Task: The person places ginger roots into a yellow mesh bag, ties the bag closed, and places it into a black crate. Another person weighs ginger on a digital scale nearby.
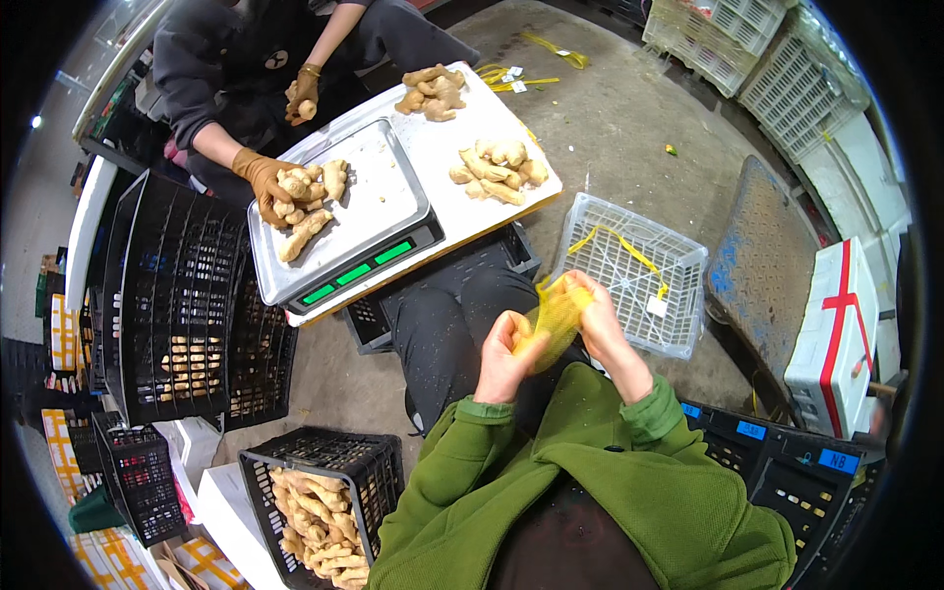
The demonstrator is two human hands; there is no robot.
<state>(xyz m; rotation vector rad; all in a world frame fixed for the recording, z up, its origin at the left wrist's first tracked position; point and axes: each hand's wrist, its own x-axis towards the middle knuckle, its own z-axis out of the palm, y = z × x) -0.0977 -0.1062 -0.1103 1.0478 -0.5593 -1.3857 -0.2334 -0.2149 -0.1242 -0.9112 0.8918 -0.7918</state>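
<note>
A yellow mesh bag (pixel 554 318) is stretched between my hands above my lap. My left hand (pixel 509 352) grips its near left side, and my right hand (pixel 599 317) pinches the far right edge. Beyond my knees, a digital scale (pixel 369 199) with green displays rests on a white table (pixel 435 158). Ginger pieces (pixel 306 210) lie on its metal pan under a co-worker's gloved hand (pixel 258 177). Two more ginger piles, a nearer one (pixel 501 171) and a farther one (pixel 434 94), sit on the tabletop beside the scale.
A grey plastic crate (pixel 634 273) at my right holds a yellow mesh strip with a tag. Near my left side stands a black crate of ginger (pixel 317 516). Taller black crates (pixel 177 317) flank the table. More yellow strips (pixel 512 77) lie on the concrete floor.
</note>
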